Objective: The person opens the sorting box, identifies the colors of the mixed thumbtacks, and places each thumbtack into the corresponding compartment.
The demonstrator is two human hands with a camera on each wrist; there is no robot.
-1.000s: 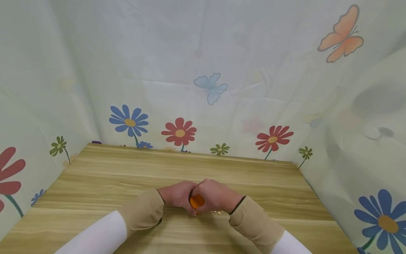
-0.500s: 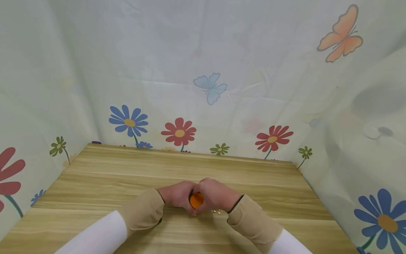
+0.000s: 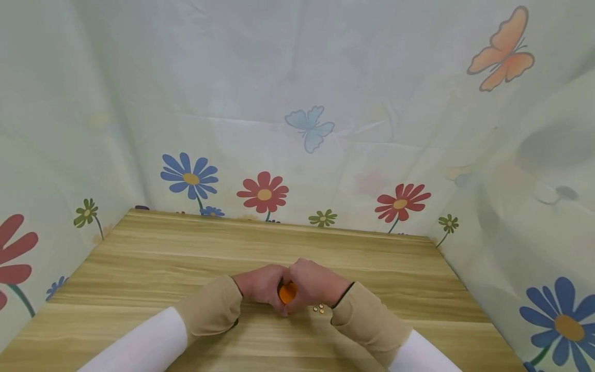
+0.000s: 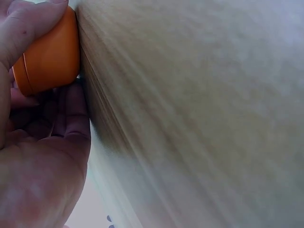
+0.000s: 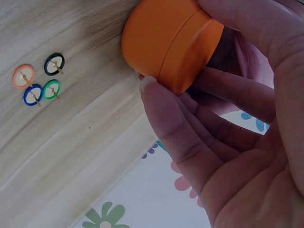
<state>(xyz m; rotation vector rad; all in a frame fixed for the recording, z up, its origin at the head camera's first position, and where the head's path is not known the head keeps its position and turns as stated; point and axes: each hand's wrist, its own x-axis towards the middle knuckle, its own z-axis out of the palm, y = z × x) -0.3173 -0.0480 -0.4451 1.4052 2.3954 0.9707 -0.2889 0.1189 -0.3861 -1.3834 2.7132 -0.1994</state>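
An orange round container (image 3: 288,293) with a seam near its top, like a lidded jar, stands on the wooden table between my two hands. My left hand (image 3: 263,285) holds it from the left, the thumb lying across its side in the left wrist view. From the right, my right hand (image 3: 321,284) grips the upper, lid-like part (image 5: 197,50) between thumb and index finger. The hands touch or nearly touch at the far side. Right of the container lie several flat round thumbtacks, points up: one black-rimmed (image 5: 54,63), one orange-rimmed (image 5: 23,76), one blue-rimmed (image 5: 33,95), one green-rimmed (image 5: 52,89).
The wood-grain table (image 3: 223,243) reaches back to a pale curtain (image 3: 223,103) printed with flowers and butterflies. Curtain also closes off the left and right sides. A small dark purple patch (image 3: 141,207) shows at the far left table corner.
My right hand and its cuff have shifted slightly left and away from me around the container, uncovering more of the thumbtacks. The left hand has stayed nearly still.
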